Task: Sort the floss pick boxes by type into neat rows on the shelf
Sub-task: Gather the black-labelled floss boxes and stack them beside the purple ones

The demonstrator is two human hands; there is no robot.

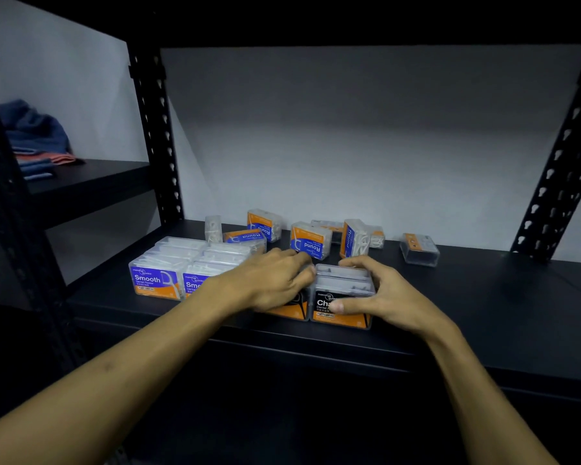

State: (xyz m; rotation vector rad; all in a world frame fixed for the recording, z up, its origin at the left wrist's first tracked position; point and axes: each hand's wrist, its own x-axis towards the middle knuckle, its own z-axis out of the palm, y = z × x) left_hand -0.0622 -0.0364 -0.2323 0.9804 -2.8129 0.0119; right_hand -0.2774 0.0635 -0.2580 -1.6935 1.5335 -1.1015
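Head view: black box is pinched by right hand, its neighbour covered by left hand; loose boxes behind could get knocked over.

Smooth boxes left of Round boxes (behind)

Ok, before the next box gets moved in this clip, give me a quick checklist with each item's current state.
1. Smooth row at the shelf front, labels forward: ok.
2. Black-label box held by right hand, thumb on its front: ok.
3. Second black box aligned beside it: cannot tell, left hand covers it.
4. Round boxes sorted: not ok, scattered and tipped behind.
5. Lone box far right placed: not ok.
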